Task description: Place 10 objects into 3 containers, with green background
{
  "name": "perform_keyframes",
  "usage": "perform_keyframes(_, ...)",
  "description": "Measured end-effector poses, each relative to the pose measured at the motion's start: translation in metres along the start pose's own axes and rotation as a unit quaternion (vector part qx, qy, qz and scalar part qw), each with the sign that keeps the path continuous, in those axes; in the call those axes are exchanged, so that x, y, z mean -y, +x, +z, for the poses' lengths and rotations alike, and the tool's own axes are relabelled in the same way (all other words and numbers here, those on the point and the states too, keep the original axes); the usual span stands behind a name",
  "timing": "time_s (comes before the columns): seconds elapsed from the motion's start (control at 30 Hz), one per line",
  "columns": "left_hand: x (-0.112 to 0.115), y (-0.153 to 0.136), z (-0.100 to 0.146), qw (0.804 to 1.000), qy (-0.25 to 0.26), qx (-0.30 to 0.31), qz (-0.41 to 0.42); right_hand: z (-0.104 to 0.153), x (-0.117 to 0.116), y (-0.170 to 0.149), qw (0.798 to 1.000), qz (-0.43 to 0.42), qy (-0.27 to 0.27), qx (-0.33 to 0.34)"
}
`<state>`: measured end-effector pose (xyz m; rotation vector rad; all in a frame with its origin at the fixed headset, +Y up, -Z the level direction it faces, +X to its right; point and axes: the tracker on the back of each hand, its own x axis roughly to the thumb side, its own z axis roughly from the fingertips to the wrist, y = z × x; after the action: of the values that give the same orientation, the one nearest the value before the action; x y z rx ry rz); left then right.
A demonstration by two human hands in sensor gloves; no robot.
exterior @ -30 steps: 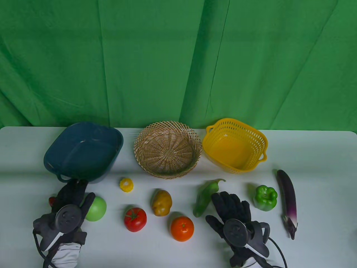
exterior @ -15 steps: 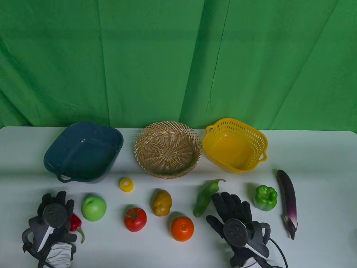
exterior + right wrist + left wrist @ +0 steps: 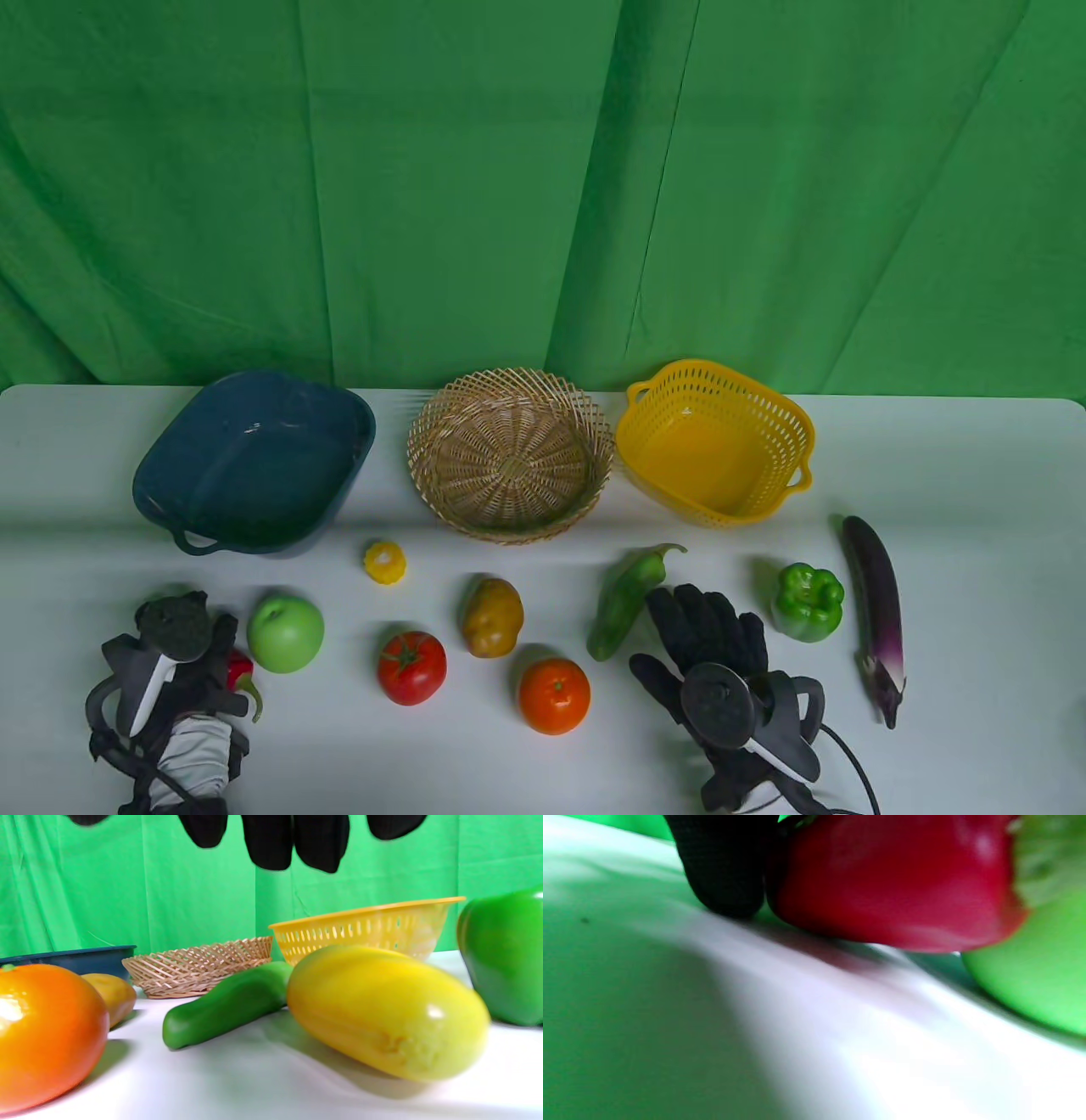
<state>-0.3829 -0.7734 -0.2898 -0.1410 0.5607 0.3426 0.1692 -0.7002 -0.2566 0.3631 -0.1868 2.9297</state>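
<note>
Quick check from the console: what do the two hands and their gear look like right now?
Both hands, left hand and right hand, wear black fabric gloves. Each back carries a dark grey round tracker with a white stripe on its handle. Black cables trail from both wrists. Light grey sleeves show at the cuffs.

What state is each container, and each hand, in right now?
Blue tub: upright, nothing inside.
Wicker basket: upright, nothing inside.
Yellow basket: upright, nothing inside.
Left hand: on the red pepper.
Right hand: above a yellow fruit, not gripping it.
</note>
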Motion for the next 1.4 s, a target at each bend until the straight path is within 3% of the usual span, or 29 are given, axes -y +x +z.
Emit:
perform_keyframes(0.6, -0.015, 0.002, 0.001, 0.999, 0.002, -0.014, 0.029, 0.001, 0.002, 0.001, 1.000, -0.007, -0.002, 0.003)
perform_keyframes(1.07, -0.077, 0.024, 0.014, 0.997, 0.078, 0.021, 0.013, 0.001, 0.003, -0.001, 1.000, -0.013, -0.003, -0.001)
perform_keyframes(1.4, -0.101, 0.062, -0.011, 0.993, 0.088, 0.069, 0.032, 0.001, 0.004, -0.002, 1.000, -0.015, 0.001, -0.006)
